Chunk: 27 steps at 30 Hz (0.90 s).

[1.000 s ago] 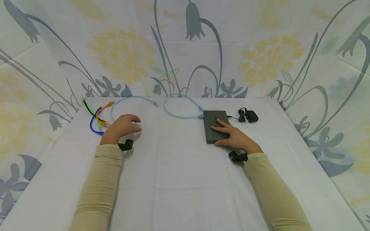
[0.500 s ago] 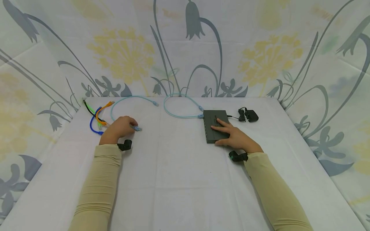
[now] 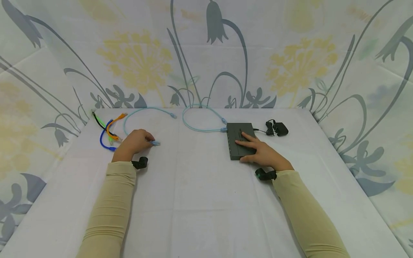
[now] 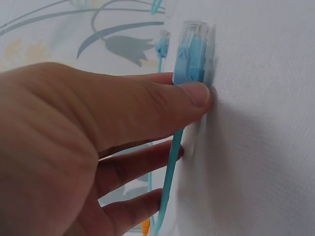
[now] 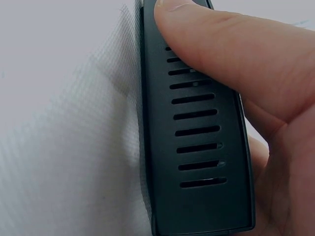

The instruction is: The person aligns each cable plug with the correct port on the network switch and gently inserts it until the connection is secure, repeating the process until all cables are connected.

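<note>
My left hand [image 3: 134, 140] pinches the plug [image 4: 191, 54] of a light blue Ethernet cable [image 4: 170, 172] between thumb and fingers, low over the white cloth. The cable's other plug [image 3: 173, 115] lies on the cloth farther back. My right hand [image 3: 262, 154] rests on a dark grey network switch [image 3: 238, 129], fingers spread across its top. In the right wrist view my thumb presses on its vented side [image 5: 199, 132]. A second light blue cable [image 3: 188, 125] loops to the switch; one plug [image 3: 224, 130] meets its left side, the other lies at the back left corner.
Blue, orange, black and green Ethernet cables lie in a pile, with the orange cable [image 3: 109, 130] on top, left of my left hand. A black power adapter [image 3: 280, 129] with a bundled lead connects behind the switch at right. Patterned cloth hangs behind the table.
My left hand's fingers have closed on the light blue cable's plug, which now shows beyond the fingertips, slightly shifted right and up. My right hand and the switch have stayed in place.
</note>
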### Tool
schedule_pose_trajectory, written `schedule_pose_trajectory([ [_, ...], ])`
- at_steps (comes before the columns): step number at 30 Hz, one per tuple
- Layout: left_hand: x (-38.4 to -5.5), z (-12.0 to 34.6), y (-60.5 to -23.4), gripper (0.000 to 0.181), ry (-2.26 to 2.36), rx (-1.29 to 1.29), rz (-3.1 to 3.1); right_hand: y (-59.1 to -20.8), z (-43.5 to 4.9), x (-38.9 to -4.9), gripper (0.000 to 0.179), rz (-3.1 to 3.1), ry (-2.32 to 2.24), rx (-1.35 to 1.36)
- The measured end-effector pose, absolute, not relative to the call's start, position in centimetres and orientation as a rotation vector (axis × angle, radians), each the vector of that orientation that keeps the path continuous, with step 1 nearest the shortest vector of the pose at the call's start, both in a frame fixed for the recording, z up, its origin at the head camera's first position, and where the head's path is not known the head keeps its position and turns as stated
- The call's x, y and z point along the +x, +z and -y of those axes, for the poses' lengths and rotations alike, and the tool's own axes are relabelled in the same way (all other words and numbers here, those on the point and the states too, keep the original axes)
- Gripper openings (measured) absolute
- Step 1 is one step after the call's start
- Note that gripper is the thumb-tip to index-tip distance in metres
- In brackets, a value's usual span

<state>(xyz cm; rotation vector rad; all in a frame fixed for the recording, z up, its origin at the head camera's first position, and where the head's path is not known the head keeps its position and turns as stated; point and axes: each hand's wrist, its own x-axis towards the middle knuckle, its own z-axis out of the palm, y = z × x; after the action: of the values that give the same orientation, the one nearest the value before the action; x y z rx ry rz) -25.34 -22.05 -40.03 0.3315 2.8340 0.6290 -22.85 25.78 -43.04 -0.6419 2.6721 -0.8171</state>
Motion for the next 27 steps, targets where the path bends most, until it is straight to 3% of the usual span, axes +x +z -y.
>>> schedule_pose_trajectory([
  [27,-26.0,19.0,-40.7,0.028,0.699,0.550,-2.898,-43.0,-25.7,-22.7,0.074,-2.664,-0.825,-0.640],
])
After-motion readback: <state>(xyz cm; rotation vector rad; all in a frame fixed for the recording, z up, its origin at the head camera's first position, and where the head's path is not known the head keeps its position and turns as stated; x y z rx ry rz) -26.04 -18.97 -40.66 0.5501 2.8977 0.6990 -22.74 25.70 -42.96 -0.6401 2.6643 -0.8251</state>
